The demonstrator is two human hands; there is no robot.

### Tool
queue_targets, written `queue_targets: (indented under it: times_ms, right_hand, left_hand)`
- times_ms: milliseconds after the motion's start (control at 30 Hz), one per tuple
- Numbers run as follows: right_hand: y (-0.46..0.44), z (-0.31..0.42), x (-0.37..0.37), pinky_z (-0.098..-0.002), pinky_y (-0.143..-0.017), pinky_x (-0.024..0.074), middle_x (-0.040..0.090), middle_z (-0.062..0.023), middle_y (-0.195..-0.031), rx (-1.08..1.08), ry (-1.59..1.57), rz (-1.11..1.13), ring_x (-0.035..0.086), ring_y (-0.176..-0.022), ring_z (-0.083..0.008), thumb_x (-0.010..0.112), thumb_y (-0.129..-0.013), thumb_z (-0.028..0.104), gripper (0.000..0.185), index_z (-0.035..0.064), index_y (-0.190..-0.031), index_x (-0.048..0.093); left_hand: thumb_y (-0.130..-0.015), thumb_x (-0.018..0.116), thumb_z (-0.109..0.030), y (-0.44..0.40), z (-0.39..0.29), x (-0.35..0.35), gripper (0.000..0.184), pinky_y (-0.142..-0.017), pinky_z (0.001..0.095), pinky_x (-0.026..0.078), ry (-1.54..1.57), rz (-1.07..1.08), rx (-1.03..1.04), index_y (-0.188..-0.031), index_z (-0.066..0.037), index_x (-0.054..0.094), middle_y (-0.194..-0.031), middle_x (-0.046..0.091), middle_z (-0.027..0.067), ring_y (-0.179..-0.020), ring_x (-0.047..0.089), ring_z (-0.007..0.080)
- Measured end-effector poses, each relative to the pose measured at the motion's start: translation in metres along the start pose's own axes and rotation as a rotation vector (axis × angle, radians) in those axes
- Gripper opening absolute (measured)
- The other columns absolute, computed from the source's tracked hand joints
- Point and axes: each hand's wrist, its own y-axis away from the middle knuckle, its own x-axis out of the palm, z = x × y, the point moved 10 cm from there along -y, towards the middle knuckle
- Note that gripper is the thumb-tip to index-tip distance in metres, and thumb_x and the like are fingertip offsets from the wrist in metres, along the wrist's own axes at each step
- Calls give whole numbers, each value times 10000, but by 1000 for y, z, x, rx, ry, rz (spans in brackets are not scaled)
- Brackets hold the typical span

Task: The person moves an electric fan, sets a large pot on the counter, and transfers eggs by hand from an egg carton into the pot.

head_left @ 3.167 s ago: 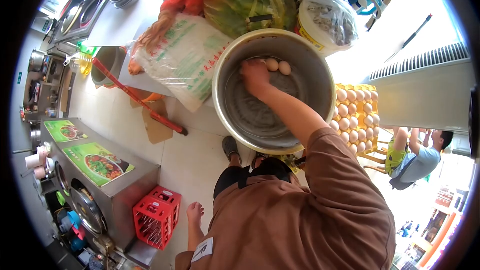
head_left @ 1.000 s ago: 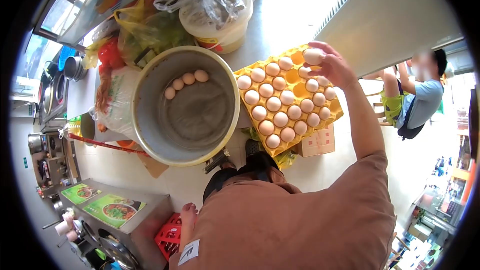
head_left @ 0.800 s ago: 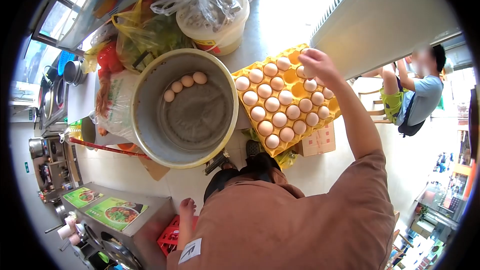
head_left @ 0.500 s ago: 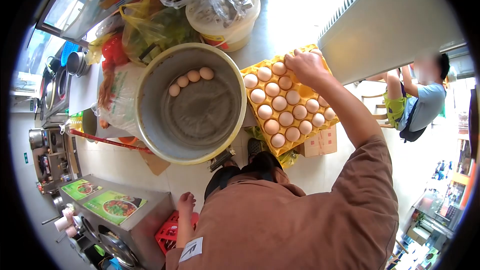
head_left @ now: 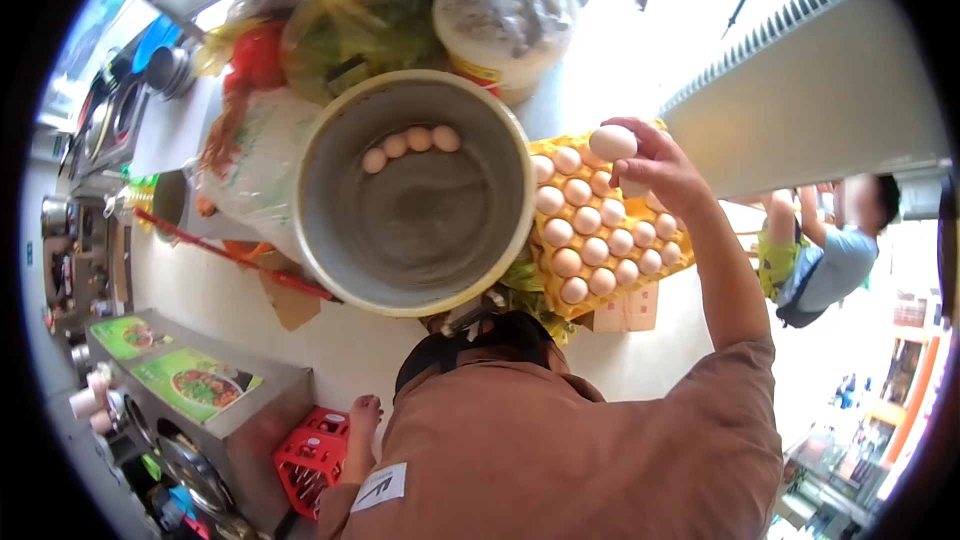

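My right hand [head_left: 662, 172] is raised over the back right of a yellow egg tray [head_left: 572, 312], its thumb and fingers closed around an egg [head_left: 613, 143]. A second egg seems to show under the thumb, partly hidden. Several eggs [head_left: 567, 262] sit in the tray's cups. Left of the tray stands a large round metal pot [head_left: 312, 240], with several eggs [head_left: 420, 139] in a curved row on its bottom near the far wall. My left hand [head_left: 366, 410] hangs low beside my body, fingers loosely curled, above a red crate [head_left: 312, 445]; whether it holds anything is hidden.
Behind the pot are a white tub [head_left: 505, 30] under clear plastic and a bag of greens [head_left: 370, 35]. A plastic sack [head_left: 258, 165] lies left of it. A large pale appliance [head_left: 820, 100] stands right. A person [head_left: 840, 245] sits beyond. A steel cabinet [head_left: 250, 390] is lower left.
My right hand has lifted off the tray with an egg showing in its fingers. The view has shifted, so pot and tray appear farther right. Earlier, the hand was inside the pot.
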Motion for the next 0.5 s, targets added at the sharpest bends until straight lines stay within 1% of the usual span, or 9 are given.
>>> queue_targets:
  times_ms: [67,100,200,233,267,300,367,433,500]
  right_hand:
    - [-16,8,45,-257,-714,501,549,-76,-1012,30,98,73,573,-808,-119,723,-781,203,538,37,-1219,458]
    - [-29,6,66,-260,-710,505,556,-75,-991,25,190,86,571,-816,-117,714,-783,173,503,31,-1194,461]
    - [-71,3,128,-302,-719,499,582,-94,-950,-32,736,56,580,-843,-159,700,-753,133,500,55,-1189,469]
    - [-82,-2,149,-333,-741,487,592,-115,-969,0,741,91,587,-866,-204,708,-742,186,489,67,-1163,491]
    - [-97,-9,168,-377,-784,469,618,-158,-951,-89,925,134,599,-918,-304,660,-758,289,435,53,-1086,499]
    - [-114,-27,180,-388,-797,466,618,-161,-969,-83,1034,158,593,-937,-318,647,-757,290,423,54,-1079,504]
    - [-144,-59,193,-399,-810,463,619,-165,-988,-77,1152,188,587,-955,-331,633,-757,291,412,56,-1072,509]
    - [-167,-98,188,-401,-825,466,622,-145,-1010,116,1375,179,587,-978,-310,627,-746,273,421,64,-1097,523]
    - [-181,-122,181,-400,-831,466,621,-142,-1018,175,1392,160,585,-984,-307,628,-741,269,429,68,-1108,529]
  left_hand:
    - [-838,580,-199,-23,13,-3,292,-495,257,475,74,9,-37,-1034,17,585,-790,621,77,-616,605,141]
    - [-841,582,-207,-32,10,-7,306,-504,258,476,106,-21,6,-1048,19,581,-799,624,81,-624,606,143]
    - [-857,578,-218,-36,-27,-10,331,-539,256,476,173,-46,85,-1088,19,569,-836,631,87,-667,610,141]
    - [-857,578,-218,-33,-38,-10,331,-539,256,476,187,-49,79,-1088,19,569,-836,631,87,-667,610,141]
    - [-863,573,-217,-29,-50,-12,330,-552,254,475,223,-56,103,-1094,19,565,-849,630,86,-683,608,136]
    - [-870,569,-215,-25,-56,-13,329,-564,252,474,258,-62,127,-1100,19,562,-862,629,84,-699,607,132]
    - [-872,565,-212,-21,-48,-11,323,-565,250,471,302,-67,110,-1102,16,561,-860,625,78,-698,604,131]
    - [-875,561,-208,-20,-32,-11,317,-565,248,468,346,-73,92,-1103,12,561,-858,621,73,-696,600,131]
    - [-874,560,-209,-14,8,-5,299,-572,258,467,428,-72,-16,-1093,-7,550,-858,602,52,-697,591,140]
